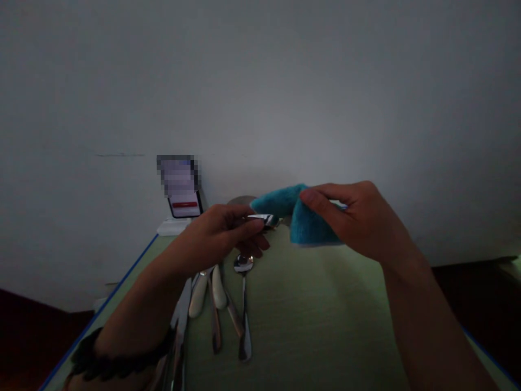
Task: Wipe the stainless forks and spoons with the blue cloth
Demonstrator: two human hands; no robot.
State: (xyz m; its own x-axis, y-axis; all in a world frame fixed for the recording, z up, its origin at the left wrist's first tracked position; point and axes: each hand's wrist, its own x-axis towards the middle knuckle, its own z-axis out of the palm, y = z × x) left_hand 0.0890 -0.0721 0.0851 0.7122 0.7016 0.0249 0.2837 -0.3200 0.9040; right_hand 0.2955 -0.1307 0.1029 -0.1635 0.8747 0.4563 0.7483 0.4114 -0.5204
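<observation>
Jutting from between the thumb and fingers of the left hand (217, 233), a shiny metal utensil (268, 219) is held above the table near its far end; whether it is a spoon or another piece cannot be told, since much of it is covered. By the right hand (362, 220), a teal cloth (313, 217) is pinched between thumb and fingers, with one flap left hanging and another stretched toward the left hand, over the utensil. Whether the metal is touched by the cloth cannot be made out for certain.

Below the left hand, a spoon (243, 264) is laid on the table, its bowl pointed away and its handle end crossed with another metal handle (234, 316). Just to the left of it, two pale handles (198, 298) are seen among more metal cutlery (216, 326), and long metal pieces (183, 309) are partly hidden by the left forearm, on whose wrist a black band (122, 355) is worn.

Behind the left hand, a grey rounded object (242, 200) is mostly blocked from view. At the far left corner, a phone (185, 190) with a partly blurred screen is propped upright on a white base (173, 226). The green table (317, 309) is edged in blue and backed by a plain grey wall (260, 98).
</observation>
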